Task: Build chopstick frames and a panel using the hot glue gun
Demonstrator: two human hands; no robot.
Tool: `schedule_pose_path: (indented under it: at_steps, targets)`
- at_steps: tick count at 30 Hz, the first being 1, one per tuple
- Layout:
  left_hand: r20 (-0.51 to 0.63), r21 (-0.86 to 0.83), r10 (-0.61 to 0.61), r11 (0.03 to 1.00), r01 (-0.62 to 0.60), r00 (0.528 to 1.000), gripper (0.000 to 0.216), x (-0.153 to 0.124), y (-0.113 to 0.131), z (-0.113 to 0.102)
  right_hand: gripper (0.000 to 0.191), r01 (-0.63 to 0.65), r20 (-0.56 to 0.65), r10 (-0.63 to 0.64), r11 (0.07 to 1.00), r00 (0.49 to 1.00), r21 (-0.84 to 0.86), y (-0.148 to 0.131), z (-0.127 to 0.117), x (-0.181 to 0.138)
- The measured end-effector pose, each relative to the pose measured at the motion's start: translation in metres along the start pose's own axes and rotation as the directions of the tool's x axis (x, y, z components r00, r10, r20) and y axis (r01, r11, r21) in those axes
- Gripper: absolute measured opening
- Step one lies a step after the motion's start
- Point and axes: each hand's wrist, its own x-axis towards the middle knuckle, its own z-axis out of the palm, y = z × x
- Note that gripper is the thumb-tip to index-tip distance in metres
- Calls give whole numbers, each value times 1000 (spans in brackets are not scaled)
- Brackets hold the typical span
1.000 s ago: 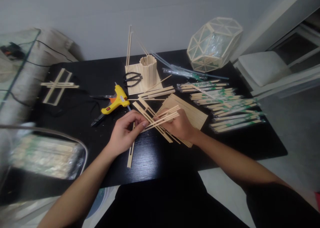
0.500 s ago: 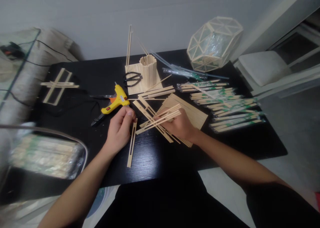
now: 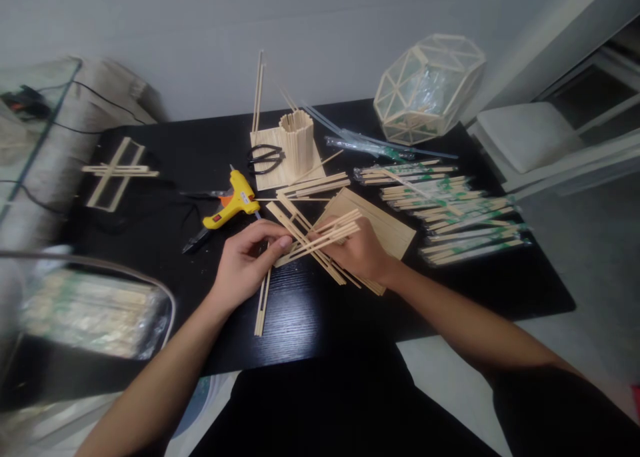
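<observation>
My right hand [image 3: 361,251] is closed round a bundle of thin wooden sticks [image 3: 325,235] that fan out to the left over the black table [image 3: 320,310]. My left hand [image 3: 247,260] reaches to the free ends of that bundle, thumb and fingers pinching at a stick tip. Under the left hand a pair of glued sticks [image 3: 261,305] lies on the table pointing toward me. A crossed stick frame [image 3: 295,227] and a flat panel of sticks [image 3: 383,227] lie beneath the right hand.
A yellow glue gun [image 3: 231,203], black scissors [image 3: 264,157] and a stick cup [image 3: 297,140] sit behind the hands. Wrapped chopstick packs [image 3: 450,210] lie right, a geodesic stick dome [image 3: 427,87] far right, a small stick frame [image 3: 116,172] left, a bag of sticks [image 3: 85,310] near left.
My left hand moved left toward the glue gun, leaving the stick pair on the table, then came back right to the bundle's ends. The right hand stayed put.
</observation>
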Motion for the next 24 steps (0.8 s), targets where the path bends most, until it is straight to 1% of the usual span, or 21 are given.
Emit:
schedule_pose_path:
  at_steps: [4, 6, 11, 19, 21, 24]
  targets:
    - [75, 28, -3, 1000, 1, 997, 9, -1, 3, 0, 27, 42, 11, -42, 999, 999, -29, 1, 0, -1]
    - [93, 34, -10, 999, 6, 996, 8, 0, 4, 0, 25, 60, 14, -60, 997, 998, -45, 1, 0, -1]
    - [84, 35, -31, 999, 28, 996, 12, 0, 5, 2, 25, 58, 18, -57, 995, 998, -85, 2, 1, -3]
    - [78, 72, -23, 997, 17, 997, 19, -1, -1, 5, 24, 88, -3, -88, 994, 996, -71, 4, 3, -2]
    - [76, 78, -19, 997, 13, 997, 18, -2, -3, 6, 25, 72, -5, -73, 996, 997, -52, 3, 3, -2]
    - [82, 65, -18, 998, 13, 996, 17, -4, -5, 6, 27, 15, -8, -15, 1000, 1000, -13, 1, 3, -2]
